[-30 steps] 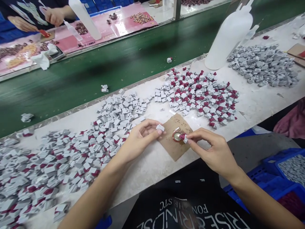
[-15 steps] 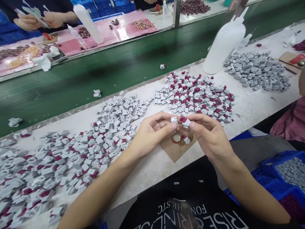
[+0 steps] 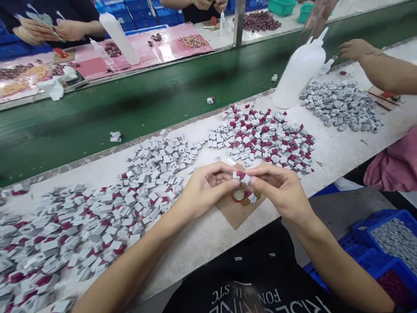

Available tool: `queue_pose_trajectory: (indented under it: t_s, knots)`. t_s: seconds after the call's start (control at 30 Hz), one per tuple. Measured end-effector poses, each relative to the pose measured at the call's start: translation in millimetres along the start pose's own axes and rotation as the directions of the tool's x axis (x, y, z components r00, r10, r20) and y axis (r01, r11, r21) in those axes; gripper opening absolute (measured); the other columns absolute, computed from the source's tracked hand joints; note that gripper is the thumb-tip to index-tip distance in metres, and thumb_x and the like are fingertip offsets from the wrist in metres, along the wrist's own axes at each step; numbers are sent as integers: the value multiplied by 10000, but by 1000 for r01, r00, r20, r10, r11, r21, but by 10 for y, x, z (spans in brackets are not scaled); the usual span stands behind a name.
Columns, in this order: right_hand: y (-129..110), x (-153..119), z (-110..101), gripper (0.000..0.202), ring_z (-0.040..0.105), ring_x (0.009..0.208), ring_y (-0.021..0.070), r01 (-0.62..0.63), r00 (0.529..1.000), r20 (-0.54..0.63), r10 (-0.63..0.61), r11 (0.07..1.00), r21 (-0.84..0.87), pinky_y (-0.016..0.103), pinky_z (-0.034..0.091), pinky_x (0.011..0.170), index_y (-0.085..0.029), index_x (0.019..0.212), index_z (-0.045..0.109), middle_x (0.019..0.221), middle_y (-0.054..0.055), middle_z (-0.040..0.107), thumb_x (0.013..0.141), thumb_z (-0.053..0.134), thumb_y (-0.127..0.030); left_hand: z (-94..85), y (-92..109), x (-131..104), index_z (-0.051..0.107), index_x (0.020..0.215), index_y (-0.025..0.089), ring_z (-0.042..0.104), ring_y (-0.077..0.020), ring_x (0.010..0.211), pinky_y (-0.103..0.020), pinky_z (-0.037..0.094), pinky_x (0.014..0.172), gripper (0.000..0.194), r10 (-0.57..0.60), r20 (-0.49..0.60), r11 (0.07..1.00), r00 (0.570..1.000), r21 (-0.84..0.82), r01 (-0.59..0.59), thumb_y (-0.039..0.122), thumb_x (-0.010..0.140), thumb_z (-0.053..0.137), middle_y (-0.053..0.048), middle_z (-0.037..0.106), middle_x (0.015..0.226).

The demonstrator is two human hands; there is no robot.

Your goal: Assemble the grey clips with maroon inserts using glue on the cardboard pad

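Beyond the far edge of the white counter (image 3: 185, 254), a green belt (image 3: 156, 98) is laid, with a few loose pieces (image 3: 115, 137) scattered on it. Across the belt, a pink mat (image 3: 166, 48) is spread on a second bench, over which co-workers' hands (image 3: 70, 29) are held.

Near the counter's near edge, a card (image 3: 236, 218) is placed with one corner pointed toward that edge. On the card, a ring (image 3: 239, 194) and a grey-and-red piece (image 3: 252, 198) are positioned side by side.

Above the far part of the card, a grey block (image 3: 236, 175) is pinched between the thumb and fingers of the left hand (image 3: 205, 187). A red-and-grey part (image 3: 246, 179) is gripped likewise by the right hand (image 3: 283, 187). Both are held end to end, the red between the greys; whether they are joined cannot be told.

Toward the counter's left end, a large heap (image 3: 97, 221) is spread. Beyond the right hand, a mixed heap (image 3: 267, 134) is located. At the far edge, a bottle (image 3: 298, 74) is stood beside a grey heap (image 3: 342, 104).
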State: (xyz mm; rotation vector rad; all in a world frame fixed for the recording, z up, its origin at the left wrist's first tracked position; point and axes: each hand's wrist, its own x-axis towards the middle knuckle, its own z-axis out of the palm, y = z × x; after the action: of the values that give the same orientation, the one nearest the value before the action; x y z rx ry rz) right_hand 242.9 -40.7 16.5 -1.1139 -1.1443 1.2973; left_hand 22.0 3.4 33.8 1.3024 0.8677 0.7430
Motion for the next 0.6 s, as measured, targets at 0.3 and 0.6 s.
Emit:
queue_pose_trajectory:
  t_s: [0.3,0.6]
  knots:
    - [-209,510,65,116,855,956,234,35,955,296,23,982,-188,368,709,847,-249,1057,901,1029,70,881,989,849,-327,-319,115,20,833,1044,225,803,-248,950,-387,659,883,209,68,-63,986,996,159,-57,407,957,890,-78,855,1037]
    - [-144,2409,861,381,771,1228,303,121,991,127,-33,602,-789,475,588,1147,-176,1451,754,1296,140,827,1071,717,-165,-1083,144,317,791,983,203,730,-239,827,-364,589,778,240,127,-563,929,817,357,102,366,826,871,-64,789,925]
